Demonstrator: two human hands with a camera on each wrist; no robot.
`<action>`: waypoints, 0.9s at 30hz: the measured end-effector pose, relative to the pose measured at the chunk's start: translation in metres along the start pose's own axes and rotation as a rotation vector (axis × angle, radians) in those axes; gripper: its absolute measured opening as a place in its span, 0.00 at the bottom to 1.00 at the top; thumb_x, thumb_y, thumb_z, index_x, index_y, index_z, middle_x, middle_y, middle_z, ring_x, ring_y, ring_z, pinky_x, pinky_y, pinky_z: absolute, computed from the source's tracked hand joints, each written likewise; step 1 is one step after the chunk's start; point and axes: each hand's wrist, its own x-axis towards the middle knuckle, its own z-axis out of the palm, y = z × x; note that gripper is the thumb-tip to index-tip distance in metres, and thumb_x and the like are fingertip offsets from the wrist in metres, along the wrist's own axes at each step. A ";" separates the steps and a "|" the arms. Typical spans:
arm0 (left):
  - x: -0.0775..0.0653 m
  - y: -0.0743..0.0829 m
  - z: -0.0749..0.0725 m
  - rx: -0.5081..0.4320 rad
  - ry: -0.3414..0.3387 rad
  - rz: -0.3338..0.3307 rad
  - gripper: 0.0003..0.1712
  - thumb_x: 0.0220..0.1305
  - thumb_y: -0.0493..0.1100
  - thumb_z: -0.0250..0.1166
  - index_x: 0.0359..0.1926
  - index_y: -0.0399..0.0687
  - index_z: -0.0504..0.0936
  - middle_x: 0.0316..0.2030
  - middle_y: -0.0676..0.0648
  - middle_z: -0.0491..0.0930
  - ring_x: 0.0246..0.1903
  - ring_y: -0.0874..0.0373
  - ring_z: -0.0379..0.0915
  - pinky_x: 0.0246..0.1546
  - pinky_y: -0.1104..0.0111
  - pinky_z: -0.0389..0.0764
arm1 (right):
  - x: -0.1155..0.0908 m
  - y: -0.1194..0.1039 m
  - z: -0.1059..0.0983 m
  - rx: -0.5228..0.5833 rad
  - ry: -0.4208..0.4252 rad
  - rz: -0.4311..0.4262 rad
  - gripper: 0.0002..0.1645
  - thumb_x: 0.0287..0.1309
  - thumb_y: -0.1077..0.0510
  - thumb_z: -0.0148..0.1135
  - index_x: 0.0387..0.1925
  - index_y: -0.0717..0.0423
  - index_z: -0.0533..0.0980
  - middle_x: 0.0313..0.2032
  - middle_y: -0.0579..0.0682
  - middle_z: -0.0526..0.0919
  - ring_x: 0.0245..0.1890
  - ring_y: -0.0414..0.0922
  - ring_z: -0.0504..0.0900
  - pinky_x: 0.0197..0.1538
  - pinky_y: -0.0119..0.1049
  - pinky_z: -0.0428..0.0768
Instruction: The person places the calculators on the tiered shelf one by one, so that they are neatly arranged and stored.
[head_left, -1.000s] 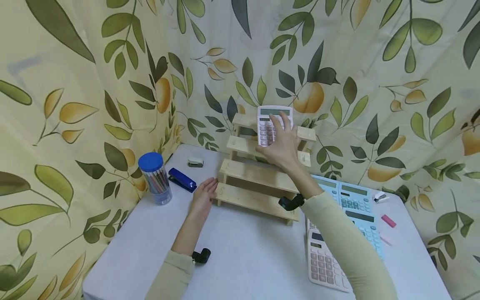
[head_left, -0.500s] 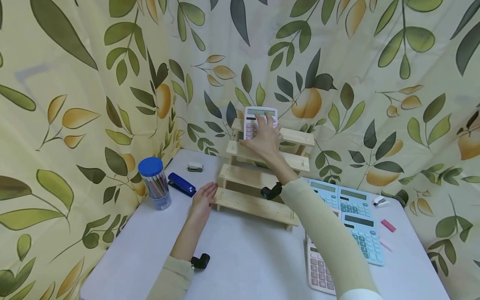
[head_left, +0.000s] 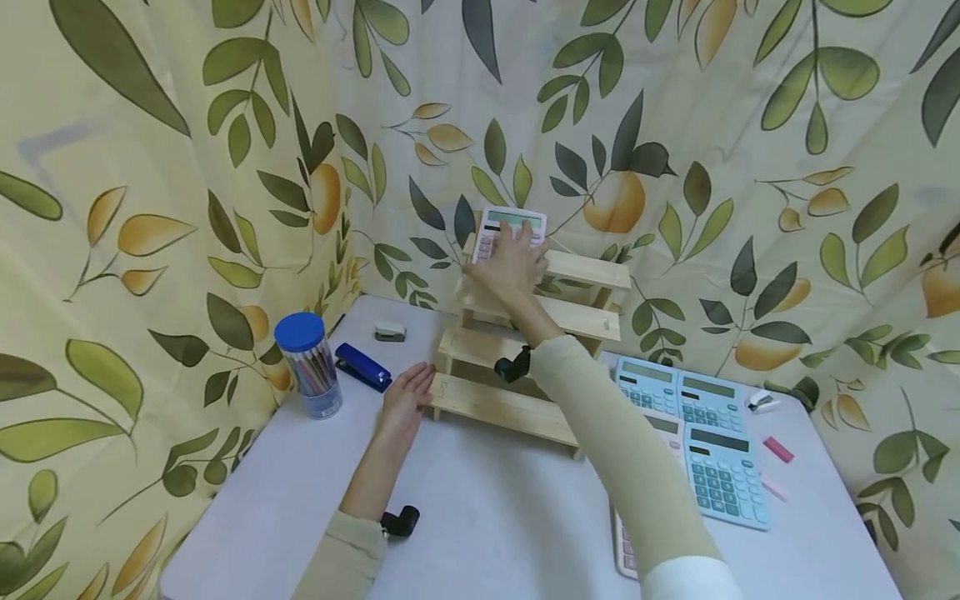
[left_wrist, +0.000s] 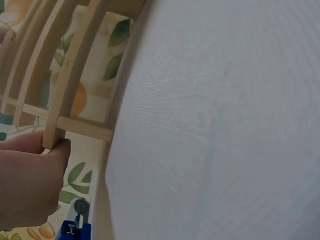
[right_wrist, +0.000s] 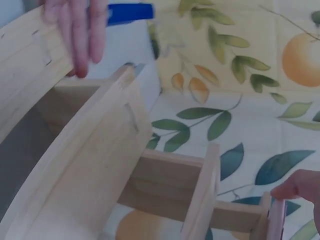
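My right hand (head_left: 510, 262) grips a pink calculator (head_left: 486, 240) by its sides at the left end of the top step, its display facing me. The calculator leans a little to the right, and the hand covers many of its keys. In the right wrist view only the calculator's edge (right_wrist: 276, 220) shows, under the thumb. The wooden tiered shelf (head_left: 510, 408) stands on the table. At the left end of its lowest step, my left hand (head_left: 405, 400) pinches the board between thumb and fingers, as the left wrist view shows around the board end (left_wrist: 55, 132).
Blue calculators (head_left: 723, 479) and pink ones lie at right, partly under my right sleeve. A blue stapler (head_left: 363, 367), a small white stapler (head_left: 390, 332) and a blue-lidded jar of pencils (head_left: 311, 371) stand at left. Pink erasers (head_left: 777, 450) lie far right. A patterned curtain (head_left: 645, 125) hangs behind.
My right hand has carried the pink calculator leftward along the top step to its left end, and the calculator has tipped slightly. My left hand has stayed at the lowest step.
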 end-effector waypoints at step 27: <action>0.001 0.001 0.002 -0.038 0.019 -0.028 0.42 0.63 0.14 0.45 0.78 0.29 0.55 0.77 0.31 0.59 0.78 0.43 0.54 0.77 0.60 0.61 | -0.052 0.044 -0.032 -0.007 -0.040 -0.199 0.57 0.63 0.32 0.65 0.81 0.54 0.54 0.80 0.66 0.51 0.79 0.71 0.42 0.77 0.74 0.41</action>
